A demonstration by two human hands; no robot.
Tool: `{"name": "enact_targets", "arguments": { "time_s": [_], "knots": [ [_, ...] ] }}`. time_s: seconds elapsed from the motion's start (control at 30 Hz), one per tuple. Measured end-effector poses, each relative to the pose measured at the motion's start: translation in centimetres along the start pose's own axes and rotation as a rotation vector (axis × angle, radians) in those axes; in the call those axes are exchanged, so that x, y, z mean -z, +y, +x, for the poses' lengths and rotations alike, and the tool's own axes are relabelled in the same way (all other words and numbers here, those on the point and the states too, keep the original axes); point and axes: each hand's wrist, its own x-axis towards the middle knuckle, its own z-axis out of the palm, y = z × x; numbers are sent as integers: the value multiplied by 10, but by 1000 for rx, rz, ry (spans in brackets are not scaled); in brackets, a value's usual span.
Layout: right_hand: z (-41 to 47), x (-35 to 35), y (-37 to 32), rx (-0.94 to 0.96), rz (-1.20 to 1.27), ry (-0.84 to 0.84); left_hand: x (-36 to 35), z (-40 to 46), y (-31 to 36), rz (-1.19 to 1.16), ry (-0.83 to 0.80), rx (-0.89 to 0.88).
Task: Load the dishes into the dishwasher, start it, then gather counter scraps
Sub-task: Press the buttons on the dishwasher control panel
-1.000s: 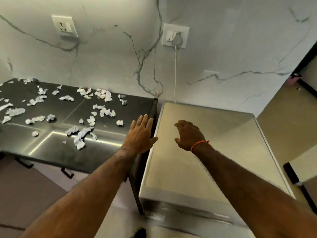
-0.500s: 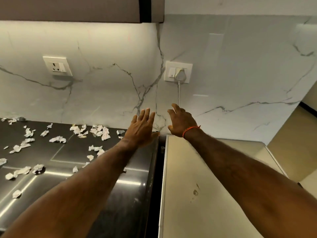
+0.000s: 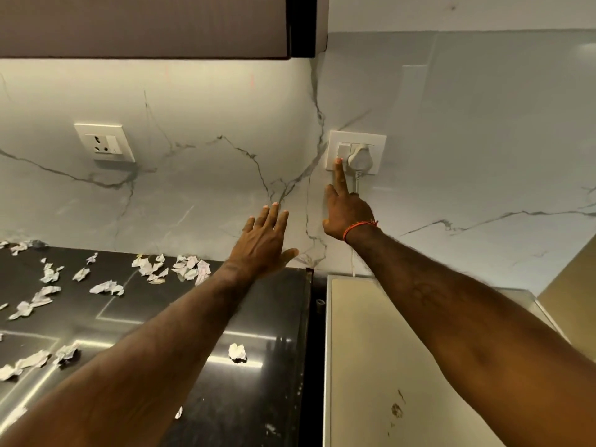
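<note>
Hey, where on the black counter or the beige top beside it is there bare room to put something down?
The beige appliance top is bare under the right arm, bar small stains near its front. On the black counter, the right part is nearly free, holding one paper scrap. The counter's left and back, near the wall, are crowded with scraps.

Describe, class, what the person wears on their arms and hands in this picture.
Both forearms are bare, with no sleeves in view. The right hand has a thin orange thread bracelet tied round the wrist. The left hand and its wrist wear nothing: no rings, watch or gloves show.
</note>
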Motion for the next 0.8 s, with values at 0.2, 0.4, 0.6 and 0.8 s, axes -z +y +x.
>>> {"name": "enact_targets", "arguments": {
  "time_s": [0.2, 0.4, 0.6, 0.8],
  "knots": [
    [-39, -16, 3, 15, -23, -95, -24, -24, 2, -79, -57, 40],
    [-124, -45, 19, 32, -97, -220, -55, -68, 33, -126, -102, -1],
    [-213, -52, 29, 6, -77, -289, -70, -132, 80, -188, -192, 6],
    [-292, -41, 34, 50, -50, -305, -72, -202, 121, -176, -211, 44]
  ]
}}
